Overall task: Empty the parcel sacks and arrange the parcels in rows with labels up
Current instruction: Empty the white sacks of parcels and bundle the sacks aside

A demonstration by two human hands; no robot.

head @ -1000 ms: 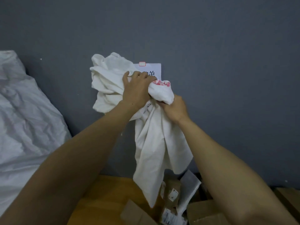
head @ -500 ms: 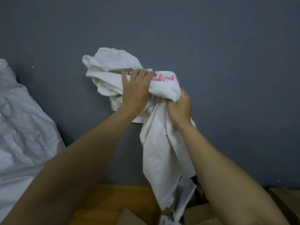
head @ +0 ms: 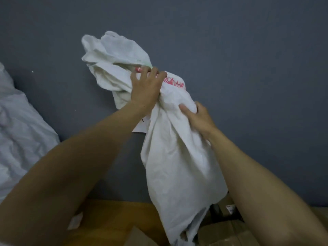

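Empty sack being gathered above the tipped-out parcels

Nearest the camera, cardboard parcels lie on the wooden floor, directly under the hanging tail of the white sack. The sack is best bunched upward in short folds and kept clear of the boxes, so that none is dragged or flipped label-down. The right hand is raised at mid-height, fingers pinched tight on a fold of cloth. Farther up, the left hand is stretched forward, fingers curled over the gathered top by the red print, against the grey wall.
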